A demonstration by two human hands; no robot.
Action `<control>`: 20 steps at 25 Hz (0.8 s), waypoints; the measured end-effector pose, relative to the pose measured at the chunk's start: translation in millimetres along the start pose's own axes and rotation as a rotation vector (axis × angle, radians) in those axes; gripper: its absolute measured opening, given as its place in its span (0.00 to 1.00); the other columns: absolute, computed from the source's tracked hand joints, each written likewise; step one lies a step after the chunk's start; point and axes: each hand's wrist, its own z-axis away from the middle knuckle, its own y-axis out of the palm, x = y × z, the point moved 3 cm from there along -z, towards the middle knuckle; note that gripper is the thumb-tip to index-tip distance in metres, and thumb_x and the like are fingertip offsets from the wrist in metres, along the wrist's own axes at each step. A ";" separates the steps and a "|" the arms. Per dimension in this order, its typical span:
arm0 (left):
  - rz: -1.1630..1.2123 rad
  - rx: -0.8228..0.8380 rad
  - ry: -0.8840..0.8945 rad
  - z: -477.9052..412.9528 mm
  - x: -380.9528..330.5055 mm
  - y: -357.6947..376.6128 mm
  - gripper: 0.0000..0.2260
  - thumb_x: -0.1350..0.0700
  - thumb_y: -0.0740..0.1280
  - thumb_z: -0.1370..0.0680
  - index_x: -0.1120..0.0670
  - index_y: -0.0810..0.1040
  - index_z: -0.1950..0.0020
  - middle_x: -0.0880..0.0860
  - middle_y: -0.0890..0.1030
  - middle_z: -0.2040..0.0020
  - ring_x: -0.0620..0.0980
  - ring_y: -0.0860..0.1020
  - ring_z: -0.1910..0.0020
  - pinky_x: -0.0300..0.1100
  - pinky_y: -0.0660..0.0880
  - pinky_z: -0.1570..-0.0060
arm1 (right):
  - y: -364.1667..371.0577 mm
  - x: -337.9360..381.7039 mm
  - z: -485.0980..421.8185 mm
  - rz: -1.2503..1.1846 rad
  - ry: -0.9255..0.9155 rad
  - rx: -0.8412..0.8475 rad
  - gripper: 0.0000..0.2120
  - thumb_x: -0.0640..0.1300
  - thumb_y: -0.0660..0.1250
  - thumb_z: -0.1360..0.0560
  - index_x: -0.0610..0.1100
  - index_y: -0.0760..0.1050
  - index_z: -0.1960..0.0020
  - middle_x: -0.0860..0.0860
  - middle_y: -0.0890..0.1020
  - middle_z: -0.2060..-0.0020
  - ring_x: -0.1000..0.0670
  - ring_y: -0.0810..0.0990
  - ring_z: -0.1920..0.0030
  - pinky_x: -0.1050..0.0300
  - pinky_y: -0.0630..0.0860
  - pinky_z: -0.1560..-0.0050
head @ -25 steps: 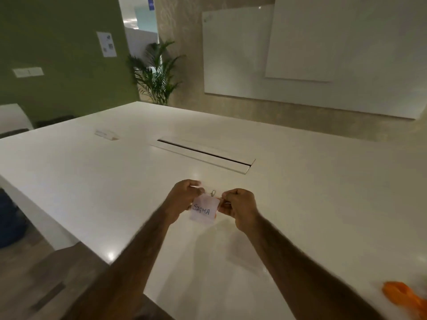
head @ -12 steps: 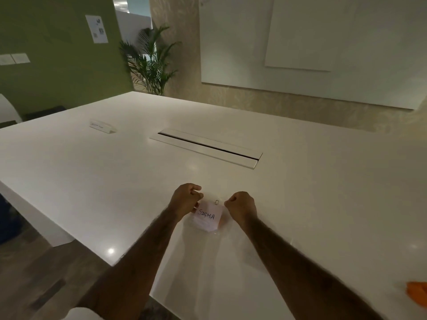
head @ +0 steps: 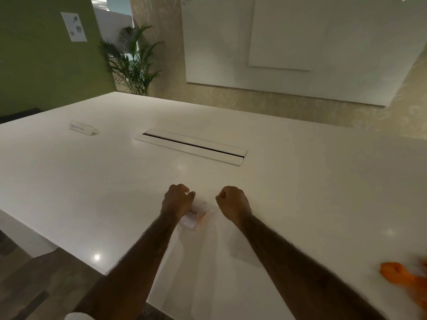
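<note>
A small white name badge [head: 193,218] in a clear sleeve lies on the white table [head: 300,192], with handwritten letters partly showing and a bit of orange at its right edge. My left hand [head: 176,202] sits over its upper left corner, curled fingers pinching it and hiding part of the writing. My right hand [head: 233,204] is a loose fist just right of the badge, a small gap apart, holding nothing that I can see.
An orange strap [head: 402,276] lies at the table's near right edge. A folded name tent [head: 83,129] stands far left, and a long cable slot [head: 191,146] runs across the middle. A plant [head: 134,65] and whiteboard [head: 300,42] are beyond the table.
The badge went from held up between both hands to lying on the table. My right hand let go and moved a little to the right.
</note>
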 end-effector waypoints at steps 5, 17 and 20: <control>-0.101 -0.161 0.349 23.6 -77.7 38.2 0.19 0.45 0.66 0.20 0.55 0.78 0.35 0.57 0.74 0.29 0.56 0.73 0.30 0.52 0.70 0.31 | -57.2 -40.1 19.7 0.029 -0.039 -0.148 0.10 0.50 0.64 0.21 0.46 0.81 0.47 0.50 0.82 0.48 0.49 0.81 0.48 0.54 0.79 0.48; -0.057 0.308 0.768 201.7 -283.9 228.9 0.27 0.39 0.51 0.16 0.53 0.67 0.23 0.57 0.61 0.20 0.55 0.59 0.21 0.52 0.58 0.23 | -245.7 -265.9 151.6 0.133 0.224 -0.377 0.13 0.53 0.64 0.20 0.48 0.80 0.40 0.49 0.82 0.42 0.48 0.80 0.44 0.52 0.78 0.44; -0.085 0.386 0.799 252.0 -313.6 268.6 0.25 0.41 0.52 0.15 0.52 0.65 0.22 0.54 0.59 0.18 0.53 0.56 0.20 0.50 0.54 0.22 | -282.9 -318.0 188.5 0.137 0.212 -0.396 0.11 0.47 0.64 0.20 0.48 0.81 0.41 0.49 0.83 0.42 0.48 0.81 0.44 0.55 0.77 0.44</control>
